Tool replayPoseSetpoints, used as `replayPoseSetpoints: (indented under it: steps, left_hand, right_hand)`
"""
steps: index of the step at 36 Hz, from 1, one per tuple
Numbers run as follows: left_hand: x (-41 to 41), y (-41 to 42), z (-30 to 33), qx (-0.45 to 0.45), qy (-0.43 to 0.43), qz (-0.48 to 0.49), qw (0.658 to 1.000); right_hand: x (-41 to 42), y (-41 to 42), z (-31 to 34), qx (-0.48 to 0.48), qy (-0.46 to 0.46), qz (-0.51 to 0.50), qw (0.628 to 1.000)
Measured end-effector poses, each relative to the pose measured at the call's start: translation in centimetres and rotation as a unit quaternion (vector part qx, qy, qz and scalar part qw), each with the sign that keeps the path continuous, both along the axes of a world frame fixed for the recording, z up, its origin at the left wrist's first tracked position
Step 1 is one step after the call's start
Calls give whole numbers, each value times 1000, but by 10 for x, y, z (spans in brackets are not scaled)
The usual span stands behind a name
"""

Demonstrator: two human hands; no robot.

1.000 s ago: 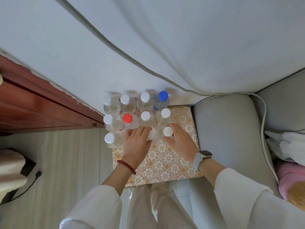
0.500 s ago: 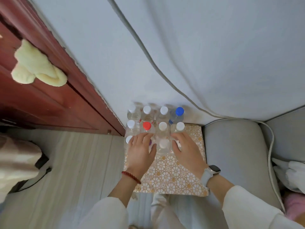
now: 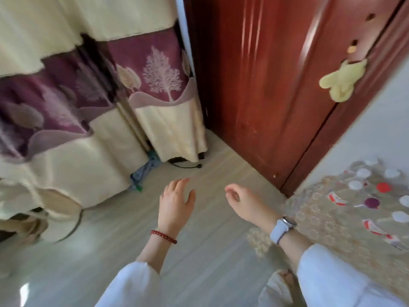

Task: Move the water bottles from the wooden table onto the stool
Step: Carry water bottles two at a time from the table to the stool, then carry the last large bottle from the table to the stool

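Several clear water bottles (image 3: 374, 191) with white, red and purple caps stand packed together on the stool (image 3: 318, 213), which has a gold floral cover, at the right edge of the head view. My left hand (image 3: 176, 204) hovers over the floor with its fingers straight and holds nothing. A little to its right, my right hand (image 3: 245, 203) hangs with loosely curled fingers, also empty, left of the stool. Both hands are apart from the bottles. The wooden table is out of view.
A red-brown wooden door (image 3: 276, 85) with a yellow plush toy (image 3: 340, 80) hanging on it stands ahead. Cream and purple curtains (image 3: 88, 96) drape at the left. A black cable (image 3: 186, 165) and a blue-grey object (image 3: 143, 171) lie on the pale wood floor.
Both hands have left the bottles on the stool and now hang empty over the floor. The view has swung left, so the stool sits at the right edge.
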State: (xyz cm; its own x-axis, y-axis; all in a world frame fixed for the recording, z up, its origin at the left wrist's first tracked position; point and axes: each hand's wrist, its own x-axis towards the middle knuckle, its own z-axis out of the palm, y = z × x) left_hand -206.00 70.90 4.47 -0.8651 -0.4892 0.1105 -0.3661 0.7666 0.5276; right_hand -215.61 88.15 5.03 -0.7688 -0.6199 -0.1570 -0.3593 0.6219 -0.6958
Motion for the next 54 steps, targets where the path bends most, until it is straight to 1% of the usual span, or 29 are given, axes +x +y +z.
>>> replayPoseSetpoints:
  steps: [3,6,9,12,15,20,24,30,33,37,40,45,47,52,54]
  left_hand:
    - [103,-76,12,6,6,114,993]
    - [208,-134,21,25,9,235,972]
    - [304,-172,28,30,23,343,938]
    - [389,-199,32,31,29,444,895]
    - [463,-223,34,25,30,520,853]
    - [576,-277,35,-3,-4,609,793]
    - [670,-332,43,-29,4,663,748]
    - [816,-410,76,-37,22,738,673]
    - [889,-428,91,-55,23,781,621]
    - [983,-436,99,-50,30,833,551]
    - [1055,-441,101,-61,37,857,511]
    - [1183,-457,104,-92,40,875,474]
    - [1236,-466,108,-102,49,878,466]
    - [1367,-503,123,-106,57,877,465]
    - [1413,-526,129,-101,54,876,469]
  right_hand:
    - [65,-94,7,-9,-1,89,996]
    - [136,-182,12,-6,-11,196,981]
    - [210,-261,17,1,-24,302,953]
    - [285,-329,24,17,-17,402,915]
    - [358,-389,29,35,-1,485,874]
    - [478,-489,33,25,44,604,795]
    - [578,-572,39,-31,55,658,750]
    - [741,-690,63,-56,66,744,663]
    - [829,-726,76,-78,57,783,615]
    - [941,-753,85,-97,58,830,546]
    - [1024,-772,86,-116,56,853,507]
    - [1166,-807,84,-136,57,867,477]
    - [1224,-823,86,-140,54,867,476]
    - [1353,-864,99,-151,63,864,476]
    - [1393,-885,104,-156,61,859,483]
